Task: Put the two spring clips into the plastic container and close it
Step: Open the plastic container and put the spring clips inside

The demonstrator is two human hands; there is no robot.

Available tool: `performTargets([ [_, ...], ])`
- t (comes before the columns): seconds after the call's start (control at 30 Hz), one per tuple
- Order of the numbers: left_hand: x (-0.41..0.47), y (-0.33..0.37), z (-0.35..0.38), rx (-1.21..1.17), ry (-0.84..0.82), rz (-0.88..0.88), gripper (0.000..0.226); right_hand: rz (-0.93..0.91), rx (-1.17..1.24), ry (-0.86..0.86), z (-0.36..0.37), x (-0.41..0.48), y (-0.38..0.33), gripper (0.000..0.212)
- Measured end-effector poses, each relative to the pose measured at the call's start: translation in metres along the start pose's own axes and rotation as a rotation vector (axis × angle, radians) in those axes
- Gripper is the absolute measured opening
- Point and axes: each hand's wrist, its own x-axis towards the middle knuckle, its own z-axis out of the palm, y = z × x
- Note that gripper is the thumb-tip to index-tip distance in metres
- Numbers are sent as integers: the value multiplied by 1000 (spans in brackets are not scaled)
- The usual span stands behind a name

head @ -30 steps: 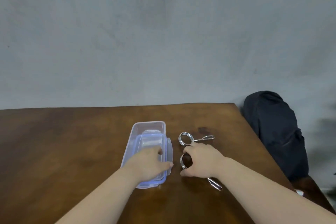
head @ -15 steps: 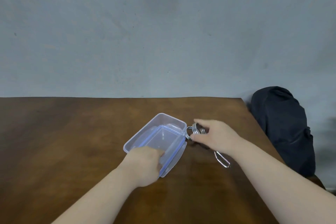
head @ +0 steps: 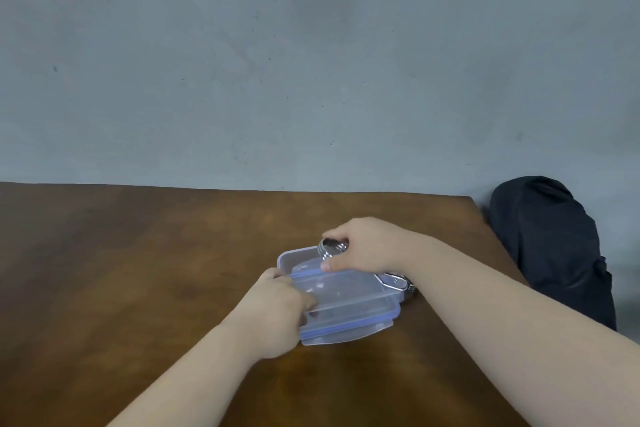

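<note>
A clear plastic container [head: 349, 295] with a blue-edged lid lies on the brown wooden table [head: 138, 270], turned crosswise. My left hand [head: 277, 312] grips its near left end. My right hand [head: 367, 246] is closed on the metal spring clips [head: 332, 248], holding their coiled ends over the container's far rim. Wire handles of the clips [head: 396, 281] stick out below my right wrist at the container's right end. I cannot tell whether the hand holds one clip or both.
A black bag [head: 554, 246] sits off the table's right edge. A grey wall [head: 311, 62] stands behind the table's far edge. The table's right edge runs diagonally close to my right forearm.
My left hand has rotated the container crosswise and pulled it nearer. My right hand picked the clips up from the table and carried them left, over the container's far rim.
</note>
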Motion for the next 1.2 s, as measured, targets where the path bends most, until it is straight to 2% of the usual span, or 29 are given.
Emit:
performTargets([
  [0.03,-1,-3,3,-16,39,8,11,-8,-45,-34,4,4,-1,56],
  [0.1,-4,-11,13,-76,142,11,7,-13,-132,-91,13,11,-3,53],
  [0.2,-12,-22,28,-265,313,-31,42,-14,-229,-135,24,22,-5,65],
  [0.27,-18,-25,31,-396,384,-137,65,-45,-275,-154,30,29,-7,66],
  [0.4,-22,-31,44,-640,227,-339,114,-151,-346,-178,42,39,-18,58],
  [0.47,-19,-34,51,-676,149,-364,124,-189,-402,-194,48,44,-23,57],
  [0.57,-11,-39,61,-754,159,-290,103,-221,-417,-236,60,54,-28,49],
  [0.67,-8,-35,62,-717,197,-217,88,-236,-454,-254,73,62,-29,44],
  [0.83,-3,-33,61,-679,214,-211,82,-213,-387,-251,72,59,-21,43],
  [0.9,1,-34,66,-656,203,-232,85,-231,-245,-178,58,51,-14,35],
  [0.97,3,-37,70,-648,198,-249,91,-234,-56,4,37,40,1,31],
  [1.03,5,-38,71,-660,198,-245,93,-156,93,224,14,27,30,34],
  [1.1,8,-39,67,-673,202,-225,92,12,90,322,-3,17,73,49],
  [1.13,9,-39,66,-684,207,-214,91,99,20,290,-7,11,94,58],
  [1.2,10,-37,65,-709,225,-201,87,210,-124,86,-6,2,120,69],
])
